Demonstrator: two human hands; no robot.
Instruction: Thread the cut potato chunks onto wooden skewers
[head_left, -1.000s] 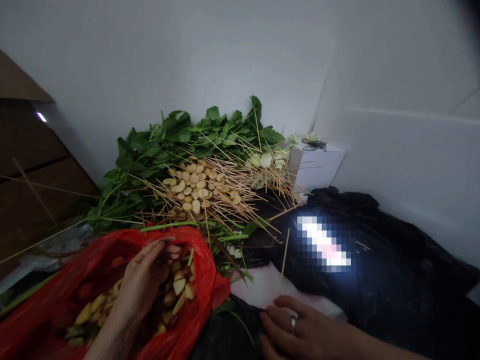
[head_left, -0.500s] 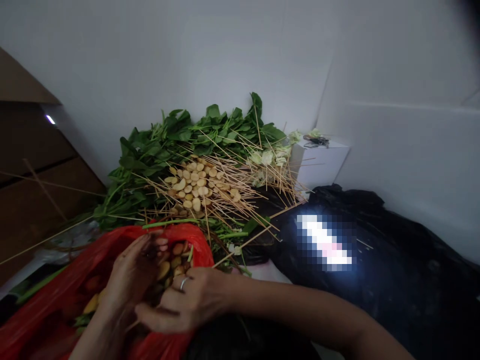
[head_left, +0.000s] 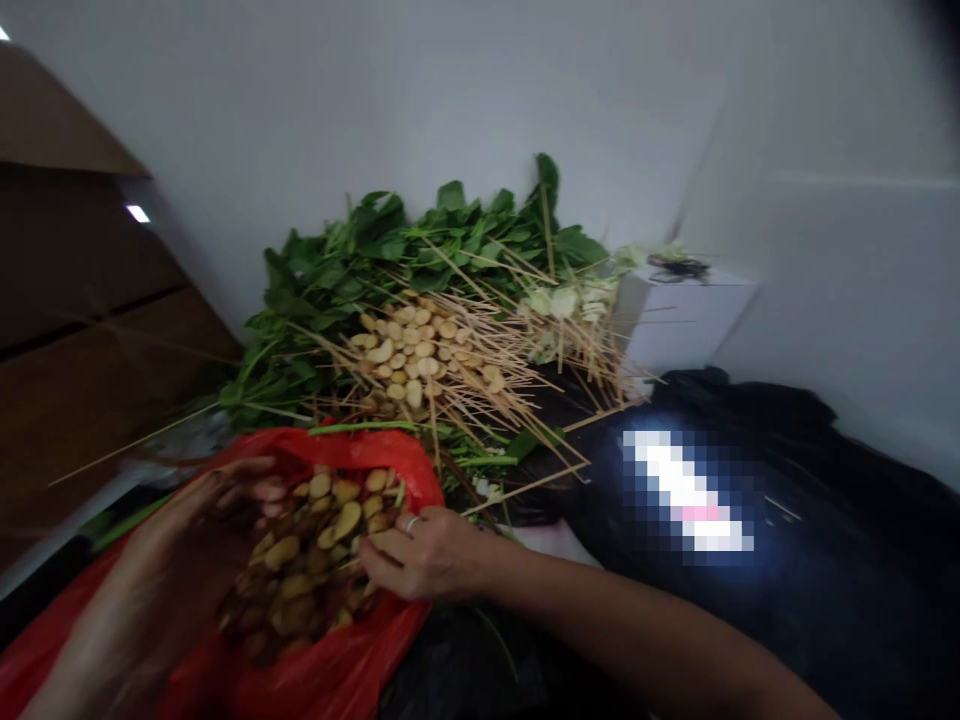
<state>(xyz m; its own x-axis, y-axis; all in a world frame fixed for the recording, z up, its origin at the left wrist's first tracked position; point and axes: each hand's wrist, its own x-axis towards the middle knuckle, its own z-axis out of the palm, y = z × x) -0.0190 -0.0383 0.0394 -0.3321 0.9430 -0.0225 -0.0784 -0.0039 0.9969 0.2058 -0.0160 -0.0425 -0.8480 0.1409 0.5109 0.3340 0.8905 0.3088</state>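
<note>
My left hand (head_left: 199, 525) reaches over the left side of a red plastic bag (head_left: 401, 450), its fingers loosely curved and apart. Inside the bag lie many pale yellow-brown slices (head_left: 349, 520) that look like potato. At the bag's right side is my right hand (head_left: 424, 555), with a ring on one finger. Its thumb and fingers are pinched together, and a thin pale stick like a bamboo skewer (head_left: 349, 566) shows at their tips. Most of that stick is hidden by the hand and the slices.
Behind the bag lies a pile of skewered slices (head_left: 416, 345), sticks pointing right. Leafy greens (head_left: 465, 230) line the wall, with pale leaf skewers (head_left: 562, 302) beside them. A white box (head_left: 679, 315) stands right, black plastic (head_left: 795, 420) in front. A cardboard box (head_left: 67, 260) is left.
My hands have drawn apart: the left moved left, the right moved right and up to the bag's side. More slices in the bag show now. The view has shifted slightly left.
</note>
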